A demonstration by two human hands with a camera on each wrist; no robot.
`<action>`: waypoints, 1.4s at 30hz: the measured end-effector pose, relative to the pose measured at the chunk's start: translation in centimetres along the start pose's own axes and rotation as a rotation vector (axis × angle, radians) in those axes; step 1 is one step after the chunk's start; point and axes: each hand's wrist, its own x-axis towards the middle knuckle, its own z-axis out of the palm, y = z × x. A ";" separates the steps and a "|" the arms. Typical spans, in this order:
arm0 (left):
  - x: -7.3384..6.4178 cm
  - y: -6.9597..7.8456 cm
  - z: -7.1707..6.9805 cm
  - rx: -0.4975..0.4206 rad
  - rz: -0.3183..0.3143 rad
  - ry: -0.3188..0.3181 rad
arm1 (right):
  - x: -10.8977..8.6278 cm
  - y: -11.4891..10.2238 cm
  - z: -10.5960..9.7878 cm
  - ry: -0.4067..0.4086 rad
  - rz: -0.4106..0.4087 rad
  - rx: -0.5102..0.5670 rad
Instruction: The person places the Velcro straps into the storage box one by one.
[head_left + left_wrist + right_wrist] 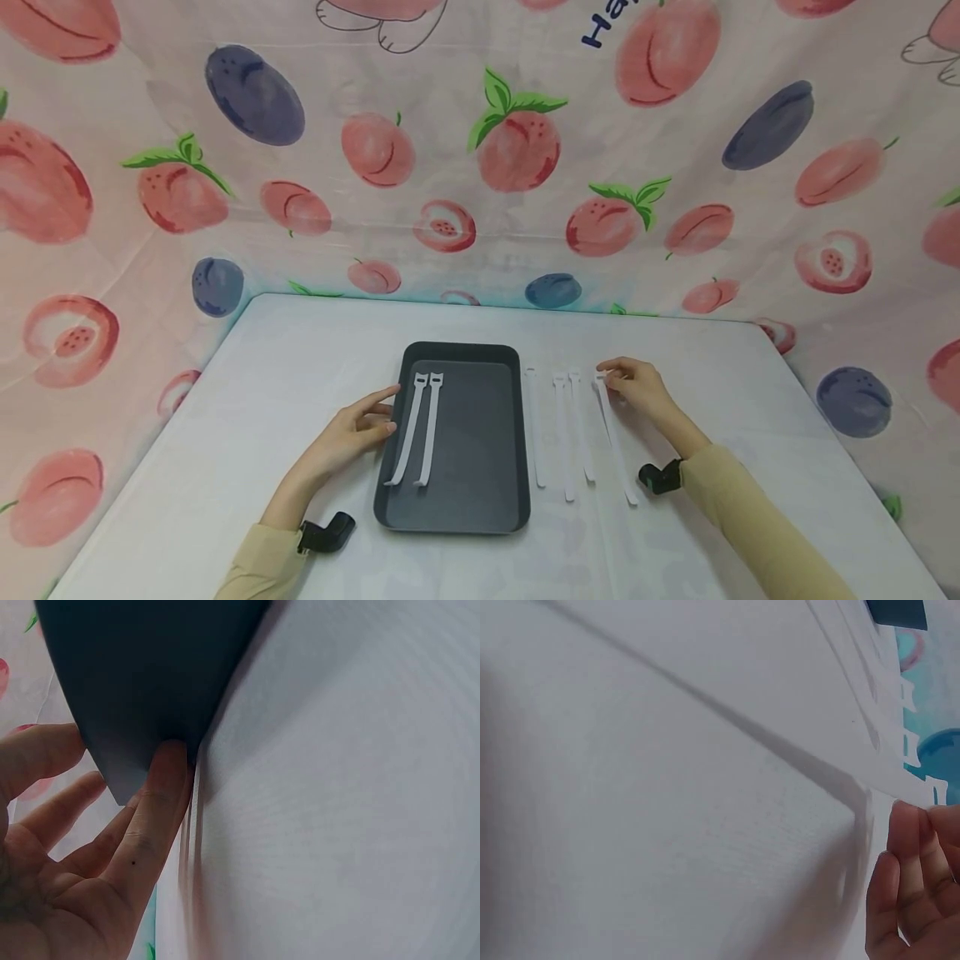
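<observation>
My left hand [345,437] is at the left side of a dark grey tray [480,450], its fingers fairly straight and touching the rim and outer wall; the left wrist view shows a fingertip against that wall [142,682]. Two white cable ties [431,433] with slotted heads lie side by side in the tray's left half. To the right of the tray, my right hand [639,390] pinches the slotted head of another white cable tie [617,450] between thumb and fingers. That tie's tail slants toward the front of the table, its head raised slightly in the right wrist view.
Between the tray and my right hand, three more white cable ties [563,442] lie lengthwise on the white table [330,333]. A fruit-patterned cloth [450,83] hangs behind and at the sides. Black wrist cameras [327,533] sit at both sleeves.
</observation>
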 end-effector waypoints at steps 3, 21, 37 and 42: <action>0.0 0.0 0.0 0.007 -0.001 0.004 | 0.0 -0.1 -0.1 0.012 -0.011 0.005; 0.0 -0.1 0.0 0.005 0.013 -0.005 | -1.2 -0.4 -1.6 0.027 -0.040 0.068; 0.0 -0.1 0.1 0.011 0.004 0.000 | -2.4 -1.0 -2.7 0.038 -0.050 0.103; 0.0 0.0 0.0 0.015 0.004 0.000 | -2.7 -1.1 -3.0 0.041 -0.045 0.110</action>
